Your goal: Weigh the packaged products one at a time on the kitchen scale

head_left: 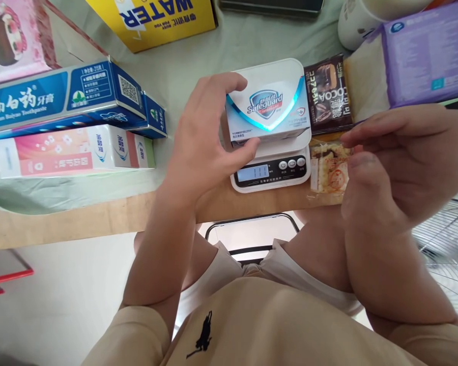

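Left of the grip, well apart: blue toothpaste box (61,96) and pink-and-white toothpaste box (72,152), lying flat, not touched.

Left hand (206,137): closed around the left end of the Safeguard soap box (269,109). Forefinger is hooked over the far top corner, thumb is pressed under the near lower edge, palm is set against the end face. The box's long axis runs left-right, straight out from the palm. The box is placed over the platform of the kitchen scale (270,175). Resting or just lifted cannot be told. The display is lit just below the thumb, digits unreadable.

Right of the soap box: cocoa biscuit packet (328,96), touching the scale's far right side, and cracker packet (330,170) just beside its near right side.

Right hand (404,157): loosely curled, half open. Thumb and forefinger tips are held at the cracker packet's right edge. A pinch cannot be confirmed. Purple box (427,56) is seen beyond the knuckles.

The soap box is nearer the left hand, the cracker packet nearer the right.
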`<state>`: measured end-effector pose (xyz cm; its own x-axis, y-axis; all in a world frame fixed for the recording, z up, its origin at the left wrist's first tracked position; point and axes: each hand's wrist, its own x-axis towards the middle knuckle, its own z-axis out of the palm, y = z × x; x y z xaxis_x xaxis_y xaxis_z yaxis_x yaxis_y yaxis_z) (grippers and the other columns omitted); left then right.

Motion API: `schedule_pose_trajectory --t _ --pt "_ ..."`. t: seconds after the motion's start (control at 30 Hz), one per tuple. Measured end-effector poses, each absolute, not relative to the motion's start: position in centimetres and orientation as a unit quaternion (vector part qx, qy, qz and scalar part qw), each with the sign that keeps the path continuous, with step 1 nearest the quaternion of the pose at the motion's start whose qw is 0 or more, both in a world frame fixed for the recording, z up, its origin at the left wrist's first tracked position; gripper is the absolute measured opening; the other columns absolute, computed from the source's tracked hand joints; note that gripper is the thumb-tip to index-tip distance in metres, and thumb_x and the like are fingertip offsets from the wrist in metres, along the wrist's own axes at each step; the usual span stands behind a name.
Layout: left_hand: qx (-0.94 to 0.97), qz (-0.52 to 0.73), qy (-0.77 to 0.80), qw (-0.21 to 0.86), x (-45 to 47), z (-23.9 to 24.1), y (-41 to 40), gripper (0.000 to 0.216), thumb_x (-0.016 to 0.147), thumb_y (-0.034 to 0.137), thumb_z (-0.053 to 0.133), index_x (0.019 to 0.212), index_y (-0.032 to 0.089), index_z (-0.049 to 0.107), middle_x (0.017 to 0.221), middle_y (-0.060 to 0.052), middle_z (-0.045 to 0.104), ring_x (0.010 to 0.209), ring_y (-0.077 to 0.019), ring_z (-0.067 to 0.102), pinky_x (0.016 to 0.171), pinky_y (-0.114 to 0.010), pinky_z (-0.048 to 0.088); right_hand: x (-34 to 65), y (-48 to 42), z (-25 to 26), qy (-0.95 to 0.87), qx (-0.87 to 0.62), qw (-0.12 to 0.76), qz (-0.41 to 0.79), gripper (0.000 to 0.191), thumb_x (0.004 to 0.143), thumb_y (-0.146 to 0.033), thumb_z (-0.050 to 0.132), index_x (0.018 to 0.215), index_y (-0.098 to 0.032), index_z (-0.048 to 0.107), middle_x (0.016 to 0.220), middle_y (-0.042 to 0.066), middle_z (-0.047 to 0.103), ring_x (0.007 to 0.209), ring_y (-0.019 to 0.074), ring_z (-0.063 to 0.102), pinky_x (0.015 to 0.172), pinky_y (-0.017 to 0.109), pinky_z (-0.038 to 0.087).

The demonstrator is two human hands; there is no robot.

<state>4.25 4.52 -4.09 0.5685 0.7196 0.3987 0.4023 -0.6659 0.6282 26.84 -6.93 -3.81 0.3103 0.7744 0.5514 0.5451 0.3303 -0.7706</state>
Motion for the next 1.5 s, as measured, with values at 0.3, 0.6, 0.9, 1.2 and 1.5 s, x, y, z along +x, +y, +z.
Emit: schedule_pose_trajectory --t 0.3,0.6,0.9,1.2,1.5 --pt "0.84 0.32 0.353 0.26 3.7 -3.7 4.3 0.085 0.072 0.045 0.087 0.146 0.034 0.047 0.151 -0.006 0.055 0.142 -0.0337 0.053 0.12 -0.05 0.047 27.1 -6.8 -4.1 -0.558 -0.536 0.619 0.136 0.031 0.076 -0.03 0.068 0.106 -0.024 0.075 0.093 0.007 0.064 0.08 0.0183 0.064 0.065 0.037 0.048" --pt "0.813 0.308 0.38 0.316 3.2 -4.8 5.2 0.096 0.066 0.058 0.091 0.148 0.031 0.049 0.155 -0.007 0.053 0.146 -0.0376 0.049 0.124 -0.056 0.045 27.4 -7.1 -3.9 -0.597 -0.562 0.563 0.104 0.03 0.082 -0.034 0.064 0.11 -0.024 0.07 0.098 0.007 0.067 0.083 0.0198 0.064 0.069 0.039 0.051" --pt "0.84 0.269 0.35 0.315 1.8 -4.9 5.1 0.1 0.068 0.039 0.091 0.155 0.037 0.041 0.156 -0.006 0.055 0.144 -0.0364 0.055 0.122 -0.056 0.049 26.2 -6.0 -2.6 -0.701 -0.605 0.376 0.036 0.044 0.082 -0.025 0.066 0.126 -0.022 0.062 0.125 0.008 0.073 0.118 0.0274 0.07 0.101 0.051 0.06" --pt "0.828 0.283 0.358 0.324 1.7 -5.1 4.8 0.101 0.066 0.038 0.092 0.155 0.039 0.043 0.155 -0.007 0.058 0.143 -0.0361 0.058 0.118 -0.053 0.053 25.3 -6.2 -3.6 -0.665 -0.653 0.356 0.07 0.052 0.086 -0.031 0.065 0.137 -0.03 0.053 0.132 0.009 0.069 0.122 0.0308 0.069 0.102 0.054 0.06" --pt "0.817 0.294 0.36 0.34 1.7 -5.4 5.2 0.093 0.07 0.055 0.091 0.149 0.033 0.048 0.146 -0.007 0.062 0.133 -0.0353 0.064 0.11 -0.053 0.059 25.1 -6.5 -3.9 -0.654 -0.645 0.373 0.133 0.063 0.087 -0.038 0.066 0.147 -0.033 0.047 0.142 0.009 0.064 0.13 0.0298 0.064 0.109 0.057 0.057"
